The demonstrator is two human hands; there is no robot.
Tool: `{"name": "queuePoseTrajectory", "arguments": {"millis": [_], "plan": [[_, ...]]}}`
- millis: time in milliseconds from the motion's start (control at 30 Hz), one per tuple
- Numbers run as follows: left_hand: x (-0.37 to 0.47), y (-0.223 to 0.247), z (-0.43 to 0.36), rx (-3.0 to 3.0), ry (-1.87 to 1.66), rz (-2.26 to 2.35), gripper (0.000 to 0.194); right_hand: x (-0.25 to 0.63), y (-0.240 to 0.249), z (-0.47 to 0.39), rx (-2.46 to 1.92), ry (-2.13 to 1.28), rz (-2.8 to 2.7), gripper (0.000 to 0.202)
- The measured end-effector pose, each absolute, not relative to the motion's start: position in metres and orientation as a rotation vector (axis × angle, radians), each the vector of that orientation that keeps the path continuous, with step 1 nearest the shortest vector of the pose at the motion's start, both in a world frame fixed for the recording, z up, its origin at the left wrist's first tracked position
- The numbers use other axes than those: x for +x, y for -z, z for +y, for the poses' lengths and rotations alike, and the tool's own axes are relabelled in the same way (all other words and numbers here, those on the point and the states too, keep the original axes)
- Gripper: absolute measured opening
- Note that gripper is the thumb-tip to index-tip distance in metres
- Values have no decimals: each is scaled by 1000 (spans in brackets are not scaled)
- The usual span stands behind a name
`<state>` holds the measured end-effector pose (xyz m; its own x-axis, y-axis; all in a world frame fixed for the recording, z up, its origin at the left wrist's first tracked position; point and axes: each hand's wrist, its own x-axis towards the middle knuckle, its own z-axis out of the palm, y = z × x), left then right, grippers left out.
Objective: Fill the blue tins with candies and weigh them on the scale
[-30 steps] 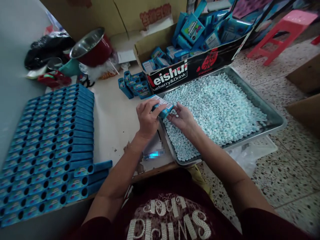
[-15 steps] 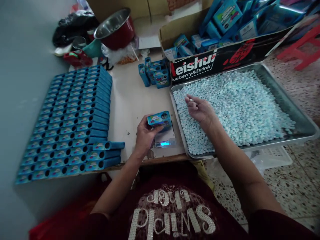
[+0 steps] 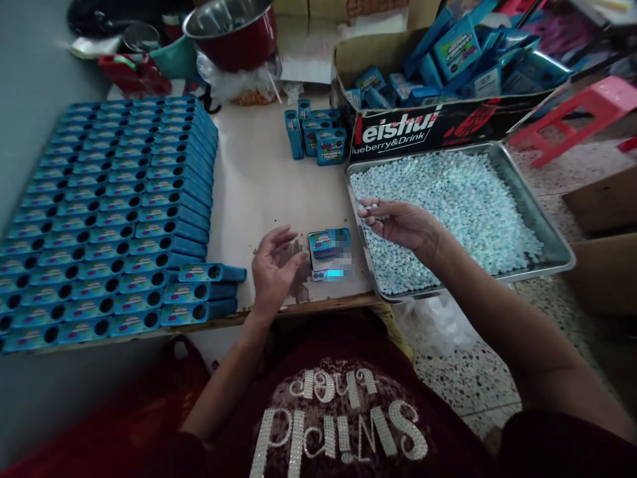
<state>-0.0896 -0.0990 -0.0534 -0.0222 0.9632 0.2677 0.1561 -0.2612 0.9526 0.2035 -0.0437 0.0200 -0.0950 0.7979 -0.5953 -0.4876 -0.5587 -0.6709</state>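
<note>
A small blue candy box rests on a little digital scale whose display glows blue. To its left is my left hand, empty, with fingers apart and thumb pointing at the box. My right hand is over the near-left part of a metal tray, with a few pale candies held at its fingertips. Light-blue and white candies cover most of the tray. Part of the box and scale is blurred out.
Rows of blue boxes with round holes fill the table's left side. A few boxes stand at the back middle. Behind the tray is a carton of more boxes. A red bowl sits at the back; a red stool is at right.
My left hand has let go of the candy box, which now rests on the scale, and has drawn back left. My right hand still holds candies over the tray. The view has shifted.
</note>
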Motion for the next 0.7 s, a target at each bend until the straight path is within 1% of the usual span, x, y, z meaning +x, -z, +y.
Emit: {"name": "queuePoseTrajectory", "arguments": {"millis": [67, 167, 367, 467, 600, 700], "plan": [[-100, 48, -106, 1515, -1442, 1236, 54, 202, -20, -47, -1299, -1782, -422, 24], [-106, 43, -114, 1550, -1477, 1232, 56, 200, -18, -48, -1314, -1763, -510, 22], [-106, 39, -116, 1620, -1480, 1207, 57, 199, -22, -48, -1311, -1772, -524, 27], [-109, 39, -115, 1627, -1479, 1199, 61, 200, -27, -51, -1323, -1802, -485, 26], [-111, 43, -117, 1640, -1419, 1204, 67, 203, -29, -57, -1377, -1723, -524, 31], [-110, 48, -117, 1663, -1359, 1209, 67, 207, -26, -61, -1431, -1706, -567, 31]]}}
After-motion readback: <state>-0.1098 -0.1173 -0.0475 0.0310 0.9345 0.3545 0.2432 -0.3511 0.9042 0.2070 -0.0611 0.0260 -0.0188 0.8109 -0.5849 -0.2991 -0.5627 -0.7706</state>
